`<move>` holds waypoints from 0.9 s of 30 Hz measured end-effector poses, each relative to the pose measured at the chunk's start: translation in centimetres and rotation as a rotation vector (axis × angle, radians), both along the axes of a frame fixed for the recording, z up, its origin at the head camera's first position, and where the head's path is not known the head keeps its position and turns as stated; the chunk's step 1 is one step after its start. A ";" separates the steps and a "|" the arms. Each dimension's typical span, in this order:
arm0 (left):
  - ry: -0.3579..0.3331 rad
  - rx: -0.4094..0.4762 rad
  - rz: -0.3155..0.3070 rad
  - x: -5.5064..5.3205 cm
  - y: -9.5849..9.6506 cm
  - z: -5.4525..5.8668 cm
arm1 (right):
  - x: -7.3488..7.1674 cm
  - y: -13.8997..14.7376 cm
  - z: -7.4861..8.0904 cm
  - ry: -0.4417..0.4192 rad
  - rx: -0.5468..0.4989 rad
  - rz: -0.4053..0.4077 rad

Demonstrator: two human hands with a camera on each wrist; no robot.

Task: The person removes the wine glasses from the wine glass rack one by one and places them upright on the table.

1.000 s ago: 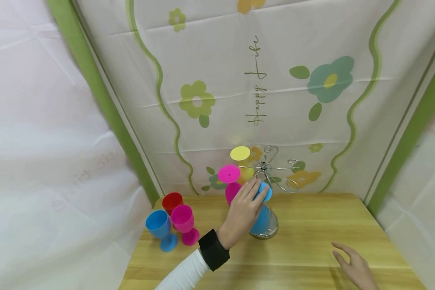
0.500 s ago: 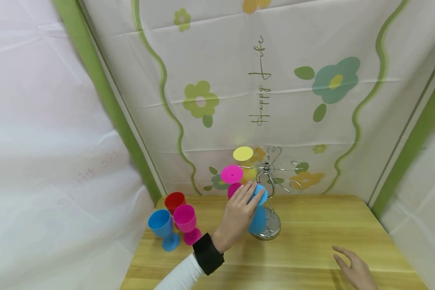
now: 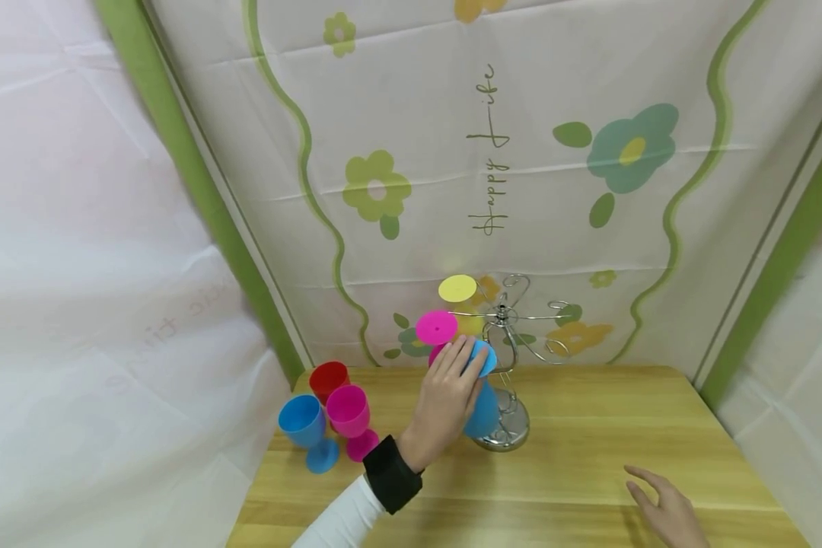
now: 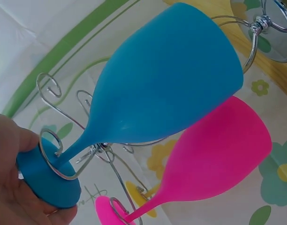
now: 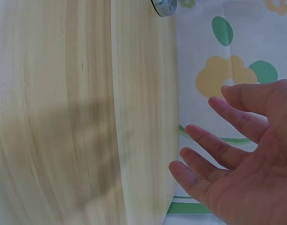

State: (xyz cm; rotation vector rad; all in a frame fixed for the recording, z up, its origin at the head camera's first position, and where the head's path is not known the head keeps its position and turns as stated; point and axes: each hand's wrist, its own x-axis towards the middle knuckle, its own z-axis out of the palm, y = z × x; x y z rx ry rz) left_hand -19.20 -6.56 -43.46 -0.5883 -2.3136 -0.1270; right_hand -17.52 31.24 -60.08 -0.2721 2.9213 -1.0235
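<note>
My left hand [image 3: 440, 403] grips the foot of a blue goblet [image 3: 482, 417] that hangs upside down at the metal wire rack [image 3: 502, 315]. In the left wrist view, a curled wire loop [image 4: 71, 174] passes around the goblet's stem, against the foot, and my thumb and fingers hold the foot's rim. Beside it a pink goblet [image 4: 218, 154] hangs from another arm, its foot up. Behind that hangs a yellow goblet [image 3: 457, 288]. My right hand [image 3: 667, 511] hovers over the right front of the table, fingers relaxed and holding nothing.
Three goblets stand upright at the table's left: red [image 3: 329, 378], pink [image 3: 348, 412] and blue [image 3: 303, 422]. Other curled arms of the rack reach right and back. A flowered cloth [image 3: 418, 114] hangs directly behind the wooden table [image 3: 589, 426].
My left hand has shifted a little left with the blue goblet, whose bowl has moved away from over the rack's base. My right hand stays nearly in place.
</note>
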 end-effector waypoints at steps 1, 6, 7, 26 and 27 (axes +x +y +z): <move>-0.005 0.002 -0.001 -0.1 0.1 0.1 | 0.0 0.0 0.0 -0.005 -0.001 -0.001; -0.027 0.012 -0.005 -0.3 0.5 0.6 | 0.2 0.0 0.0 0.002 -0.007 -0.010; -0.025 0.010 -0.003 -0.4 0.6 0.7 | 0.3 0.0 -0.1 0.010 -0.007 -0.011; -0.107 -0.058 0.024 -1.2 1.7 2.1 | 0.8 -0.3 0.0 0.018 -0.013 -0.029; -0.105 -0.060 0.026 -1.2 1.8 2.2 | 0.8 -0.3 0.0 0.016 -0.010 -0.029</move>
